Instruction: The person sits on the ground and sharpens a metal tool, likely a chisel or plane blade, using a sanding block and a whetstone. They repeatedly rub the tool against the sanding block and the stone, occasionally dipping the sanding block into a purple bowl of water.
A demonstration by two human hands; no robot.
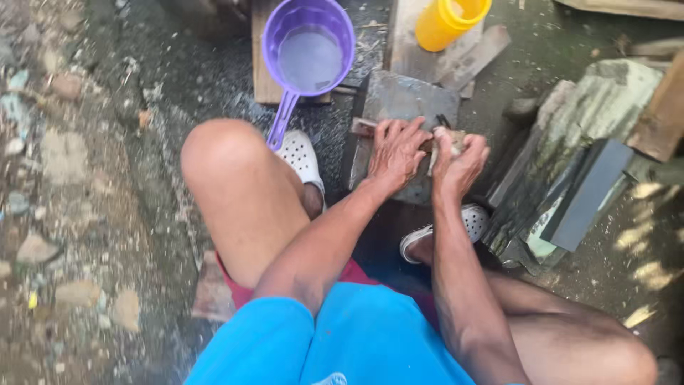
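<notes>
Grey stone point(399, 100): left hand point(395, 153) presses flat for weight, right hand point(459, 160) fisted around a blade's handle point(456, 142).

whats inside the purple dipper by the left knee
The purple dipper holds water, filling it partway; the pale bottom shows through. Nothing else is visible in it. It rests on a wooden plank, and whatever lies under the dipper is covered.

Wet dark ground point(178, 78), pebbly dirt point(57, 214) at left, stacked wooden planks point(570, 164), dappled sunlight at right
</notes>
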